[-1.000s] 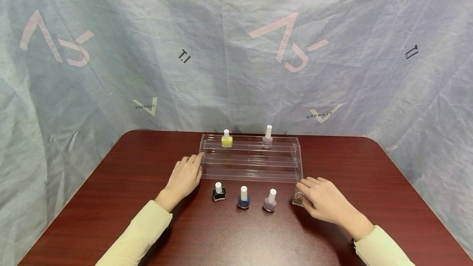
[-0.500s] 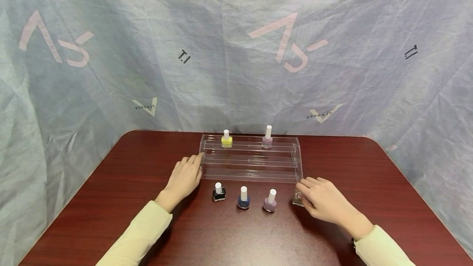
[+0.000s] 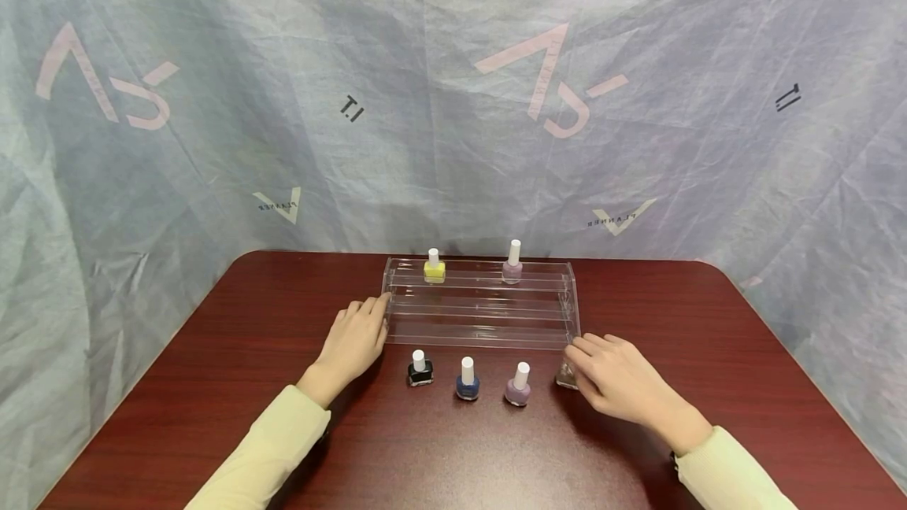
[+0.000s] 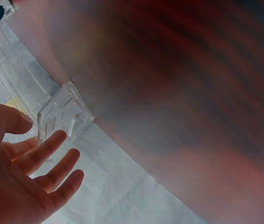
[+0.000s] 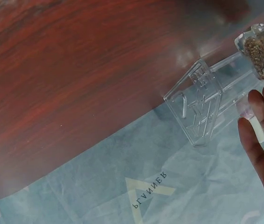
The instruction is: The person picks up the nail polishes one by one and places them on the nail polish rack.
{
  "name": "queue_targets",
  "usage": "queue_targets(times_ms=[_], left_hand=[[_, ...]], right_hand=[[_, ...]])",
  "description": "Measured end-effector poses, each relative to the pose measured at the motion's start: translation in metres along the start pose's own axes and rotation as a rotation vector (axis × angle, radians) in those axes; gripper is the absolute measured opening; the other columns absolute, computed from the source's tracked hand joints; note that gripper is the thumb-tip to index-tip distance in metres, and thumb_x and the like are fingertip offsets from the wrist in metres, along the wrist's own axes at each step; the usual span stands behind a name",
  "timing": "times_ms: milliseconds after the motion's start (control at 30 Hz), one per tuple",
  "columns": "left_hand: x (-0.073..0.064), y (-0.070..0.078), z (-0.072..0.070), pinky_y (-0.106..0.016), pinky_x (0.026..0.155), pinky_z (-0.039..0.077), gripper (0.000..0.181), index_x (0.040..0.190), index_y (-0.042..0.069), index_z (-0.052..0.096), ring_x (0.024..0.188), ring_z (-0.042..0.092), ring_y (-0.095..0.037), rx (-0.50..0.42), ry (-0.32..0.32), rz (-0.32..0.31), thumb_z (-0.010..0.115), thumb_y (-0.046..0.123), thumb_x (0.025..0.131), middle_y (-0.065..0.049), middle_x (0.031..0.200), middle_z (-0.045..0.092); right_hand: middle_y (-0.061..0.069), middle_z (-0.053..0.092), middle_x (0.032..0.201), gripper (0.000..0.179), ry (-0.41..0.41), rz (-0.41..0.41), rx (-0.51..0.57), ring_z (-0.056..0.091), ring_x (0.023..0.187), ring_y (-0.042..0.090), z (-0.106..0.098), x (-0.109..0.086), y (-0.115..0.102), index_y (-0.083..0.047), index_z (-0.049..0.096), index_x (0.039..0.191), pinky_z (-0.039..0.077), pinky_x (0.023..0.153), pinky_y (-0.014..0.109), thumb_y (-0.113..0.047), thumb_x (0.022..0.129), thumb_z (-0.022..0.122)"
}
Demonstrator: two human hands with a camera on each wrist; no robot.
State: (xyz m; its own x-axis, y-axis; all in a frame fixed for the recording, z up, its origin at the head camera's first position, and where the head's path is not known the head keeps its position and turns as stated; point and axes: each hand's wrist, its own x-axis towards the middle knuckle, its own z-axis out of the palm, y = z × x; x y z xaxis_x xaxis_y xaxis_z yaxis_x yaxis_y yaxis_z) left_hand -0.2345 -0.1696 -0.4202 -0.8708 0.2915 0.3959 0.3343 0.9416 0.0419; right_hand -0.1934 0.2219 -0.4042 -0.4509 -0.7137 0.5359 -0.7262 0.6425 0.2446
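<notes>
A clear acrylic rack (image 3: 478, 334) stands at the middle of the table in the head view. My left hand (image 3: 357, 334) is at its left end, fingers extended against or close to the side panel (image 4: 64, 109). My right hand (image 3: 615, 376) pinches a glittery brown nail polish bottle (image 3: 566, 376) near the rack's front right corner. In the right wrist view the bottle (image 5: 262, 52) shows its base and glitter; its cap and the pinching fingertips are cut off or hidden. A yellow polish (image 3: 434, 270) and a mauve one (image 3: 512, 270) stand on the top tier.
In front of the rack stand a black polish (image 3: 420, 371), a dark blue polish (image 3: 467, 386) and another mauve polish (image 3: 518, 392). A grey printed cloth (image 3: 439, 140) hangs behind the dark red table (image 3: 453, 463).
My right hand and the glitter polish have shifted slightly left and away from me, towards the rack. The left hand, rack and other bottles look unmoved.
</notes>
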Motion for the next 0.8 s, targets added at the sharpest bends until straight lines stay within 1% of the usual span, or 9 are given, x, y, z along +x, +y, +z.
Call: queue_targets(times_ms=[133,433,567,667,800], left_hand=[[0.001,0.0,0.0,-0.046,0.082,0.044,0.046,0.131,0.005,0.046,0.101,0.055,-0.032,-0.003,0.0,-0.003,0.055,0.016,0.087,-0.01,0.116,0.059],[0.0,-0.001,0.002,-0.046,0.082,0.044,0.045,0.131,0.005,0.046,0.101,0.055,-0.032,-0.004,0.005,0.0,0.054,0.016,0.088,-0.01,0.115,0.059],[0.0,-0.002,0.002,-0.046,0.082,0.044,0.045,0.131,0.005,0.047,0.101,0.055,-0.032,-0.004,0.013,0.003,0.054,0.015,0.087,-0.01,0.115,0.059],[0.0,-0.002,0.001,-0.046,0.082,0.044,0.045,0.131,0.005,0.046,0.101,0.055,-0.032,-0.003,0.01,0.001,0.054,0.015,0.087,-0.01,0.115,0.059],[0.0,-0.001,0.0,-0.046,0.082,0.045,0.045,0.131,0.005,0.046,0.101,0.055,-0.032,-0.007,0.002,-0.001,0.053,0.015,0.088,-0.01,0.116,0.059]], right_hand=[[-0.008,0.043,0.065,0.007,-0.008,0.004,0.003,0.038,0.058,0.008,0.0,0.004,0.0,-0.017,0.049,0.072,0.022,0.05,0.019,-0.016,0.074,0.043],[-0.006,0.046,0.067,0.001,-0.006,-0.013,0.005,0.044,0.061,0.011,-0.001,0.016,0.0,-0.015,0.049,0.072,0.026,0.05,0.022,-0.015,0.073,0.049],[-0.005,0.049,0.068,0.006,-0.002,-0.022,0.002,0.047,0.062,0.012,-0.001,0.022,0.0,-0.014,0.051,0.074,0.028,0.05,0.023,-0.015,0.076,0.046],[-0.004,0.051,0.07,0.008,0.003,-0.027,0.003,0.05,0.064,0.014,-0.002,0.028,0.0,-0.013,0.053,0.076,0.031,0.051,0.024,-0.015,0.077,0.046],[-0.003,0.054,0.073,0.011,0.009,-0.038,0.009,0.053,0.067,0.015,-0.004,0.036,0.001,-0.012,0.056,0.08,0.037,0.053,0.027,-0.015,0.076,0.047]])
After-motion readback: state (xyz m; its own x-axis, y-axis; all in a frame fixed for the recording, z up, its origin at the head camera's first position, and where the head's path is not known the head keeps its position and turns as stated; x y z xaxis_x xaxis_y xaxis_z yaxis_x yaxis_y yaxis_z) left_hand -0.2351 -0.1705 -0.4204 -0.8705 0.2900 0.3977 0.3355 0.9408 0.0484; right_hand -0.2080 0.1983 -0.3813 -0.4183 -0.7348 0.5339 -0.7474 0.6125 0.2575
